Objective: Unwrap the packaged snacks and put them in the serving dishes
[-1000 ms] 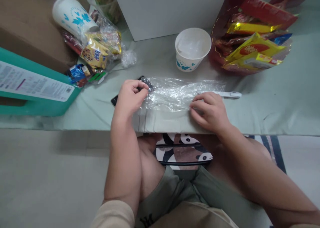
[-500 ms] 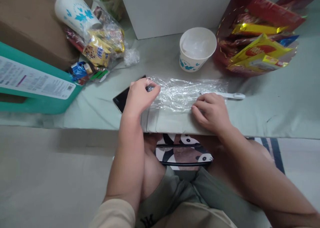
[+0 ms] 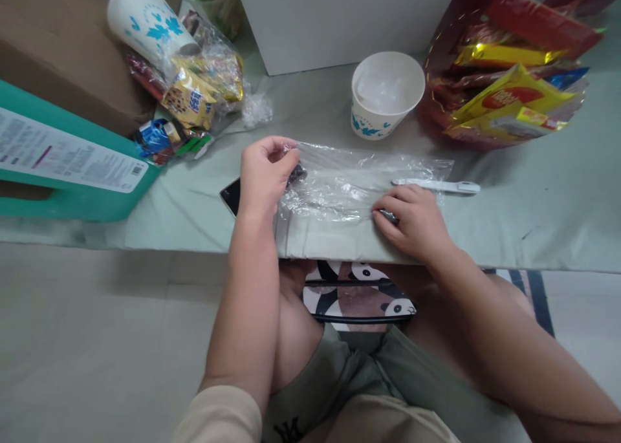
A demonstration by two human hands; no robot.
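Two-handed: drawing clear plastic point(image 3: 347, 187) flatter, pinching with left hand point(image 3: 263, 172), curling right hand point(image 3: 411, 218) (can't tell if gripping), seemingly unfolding.

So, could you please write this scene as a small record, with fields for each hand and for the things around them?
Left hand: the left hand pinches the left end of the transparent film
Right hand: the right hand rests at the film's right part; a small dark item shows by its fingers, identity unclear
Beside right hand: white slim tool
Beside left hand: dark flat device, partly hidden
Behind film: upright paper cup
Far left: tilted paper cup, snack packets
Far right: yellow packet
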